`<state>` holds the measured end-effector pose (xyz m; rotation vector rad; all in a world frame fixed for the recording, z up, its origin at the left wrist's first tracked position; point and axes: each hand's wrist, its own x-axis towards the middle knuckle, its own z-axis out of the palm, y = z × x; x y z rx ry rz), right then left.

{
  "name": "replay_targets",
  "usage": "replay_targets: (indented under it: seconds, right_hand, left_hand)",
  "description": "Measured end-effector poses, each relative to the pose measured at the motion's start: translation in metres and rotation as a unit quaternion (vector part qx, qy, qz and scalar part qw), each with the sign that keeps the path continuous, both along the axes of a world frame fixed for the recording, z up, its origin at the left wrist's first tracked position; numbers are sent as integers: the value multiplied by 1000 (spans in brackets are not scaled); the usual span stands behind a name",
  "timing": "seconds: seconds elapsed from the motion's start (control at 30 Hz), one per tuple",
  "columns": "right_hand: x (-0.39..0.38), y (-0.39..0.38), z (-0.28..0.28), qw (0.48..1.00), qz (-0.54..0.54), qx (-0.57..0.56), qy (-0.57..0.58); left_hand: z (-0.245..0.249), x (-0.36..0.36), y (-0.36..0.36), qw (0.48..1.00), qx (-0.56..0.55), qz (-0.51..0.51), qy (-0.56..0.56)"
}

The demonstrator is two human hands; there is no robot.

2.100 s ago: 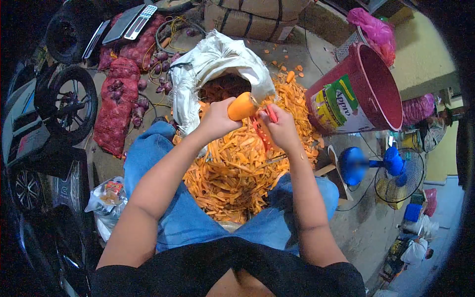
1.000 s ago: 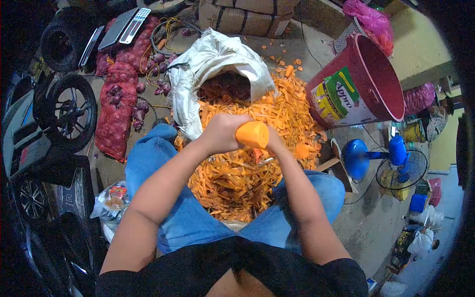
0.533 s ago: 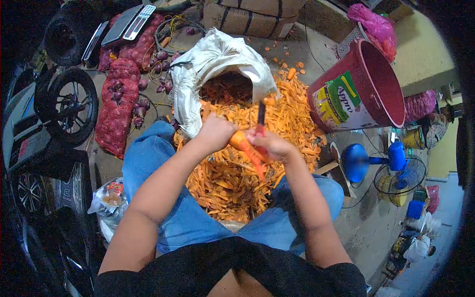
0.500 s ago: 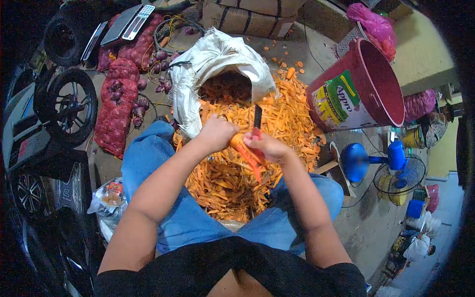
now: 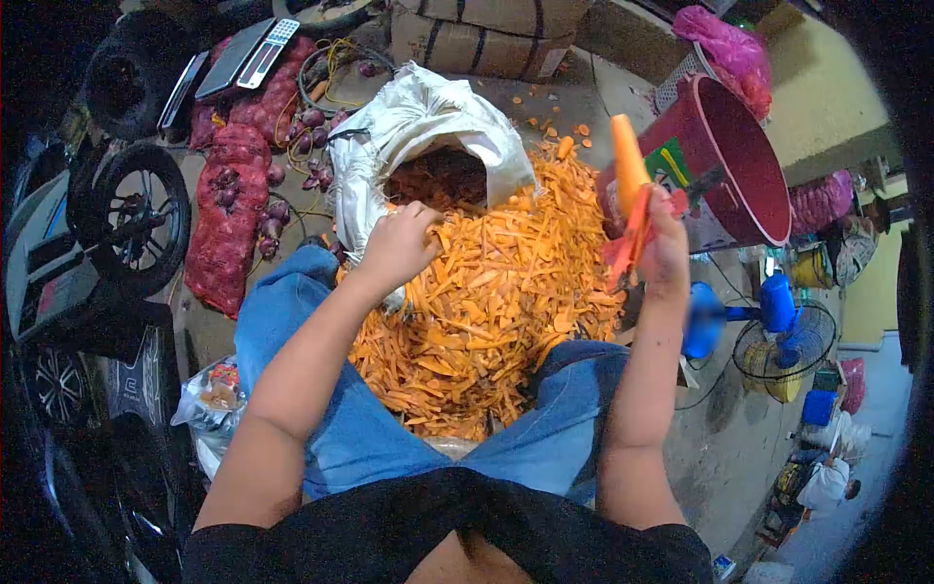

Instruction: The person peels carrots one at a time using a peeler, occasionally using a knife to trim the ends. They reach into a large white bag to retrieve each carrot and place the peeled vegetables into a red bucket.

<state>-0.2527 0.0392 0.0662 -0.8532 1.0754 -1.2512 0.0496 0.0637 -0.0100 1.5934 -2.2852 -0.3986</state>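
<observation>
1. The right hand point(image 5: 666, 243) is raised to the right of the lap, closed around a peeled carrot point(image 5: 628, 161) and a red tool point(image 5: 621, 255).
2. The carrot stands nearly upright above the fist, its tip pointing up, in front of the bucket's side.
3. The tool's red part hangs below the fist; a dark blade sticks out toward the bucket.
4. The bucket point(image 5: 749, 165) is maroon with a label, tilted so its open mouth faces right, just behind the right hand.
5. The left hand point(image 5: 399, 243) is low at the mouth of the sack point(image 5: 428, 107), fingers curled down. Whether it has hold of anything cannot be told.
6. The sack is white, open toward the person, with dark orange roots inside.
7. A pile of peels point(image 5: 486, 311) covers the floor between the knees, from the sack to the bucket.
8. Red net bags of onions point(image 5: 229, 224) lie left of the sack, with a wheel point(image 5: 136, 214) beside them.
9. A scale point(image 5: 248, 54) rests on the bags at the top.
10. A blue fan point(image 5: 778, 341) stands on the floor to the right, below the bucket.
</observation>
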Motion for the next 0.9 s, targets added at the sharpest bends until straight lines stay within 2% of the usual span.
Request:
replay_targets:
  seconds: [0.03, 0.07, 0.1, 0.13, 0.2, 0.23, 0.3, 0.43, 0.47, 0.5, 0.57, 0.6, 0.63, 0.67, 0.7, 0.73, 0.77, 0.83, 0.87, 0.9]
  right_hand:
    - [-12, 1, 5, 998, 46, -35, -24]
    - [-12, 2, -2, 994, 45, -68, -69]
    - [-7, 1, -11, 987, 45, -102, -114]
    - [-1, 3, -10, 987, 44, -106, -113]
    - [14, 8, -10, 925, 215, -145, -277]
    - [18, 6, -14, 924, 216, -147, -278]
    - [22, 4, -25, 888, 289, -180, -310]
    - [19, 8, -24, 907, 326, -128, -235]
    - [18, 16, -21, 937, 274, -105, -188]
    - [20, 17, -16, 937, 273, -105, -189]
    - [23, 17, -10, 969, 241, 30, 42]
    - [28, 14, -25, 960, 266, 65, 51]
    - [29, 7, -34, 875, 371, -31, 309]
    - [29, 10, -49, 804, 374, -68, 457]
    - [33, 15, -56, 711, 366, -102, 592]
    - [36, 19, -54, 670, 388, -100, 625]
    - [30, 16, -61, 671, 386, -98, 626]
    - [22, 6, -60, 752, 360, -146, 533]
    - [8, 1, -52, 834, 317, -66, 447]
    - [8, 4, -18, 909, 245, 81, 326]
  left_hand:
    - [-1, -2, 0, 1000, 9, -7, 9]
    - [-1, -4, -2, 998, 58, -13, 34]
    - [-1, -7, -3, 998, 55, -17, 36]
    - [-1, -8, -3, 995, 81, -19, 51]
    - [-5, -7, -6, 993, 107, -21, 54]
    - [-7, -7, -7, 993, 105, -19, 53]
    - [-10, -7, -5, 993, 77, -53, 71]
    - [-9, -6, -3, 984, 164, -59, 28]
    - [-12, -6, -3, 984, 165, -59, 28]
    - [-14, -5, -4, 981, 181, -63, 26]
    - [-17, -4, -2, 978, 196, -68, 24]
    - [-16, -4, 1, 979, 191, -73, -2]
    - [-16, -3, 3, 979, 186, -77, -28]
    - [-14, -3, 3, 979, 185, -76, -29]
    - [-11, -3, 4, 973, 212, -81, -52]
    - [-9, -4, 5, 964, 239, -87, -74]
    - [-9, -5, 4, 964, 239, -90, -74]
    - [-9, -6, 3, 956, 267, -87, -84]
    - [-9, -7, 3, 956, 266, -89, -84]
    - [-10, -8, 3, 961, 255, -80, -73]
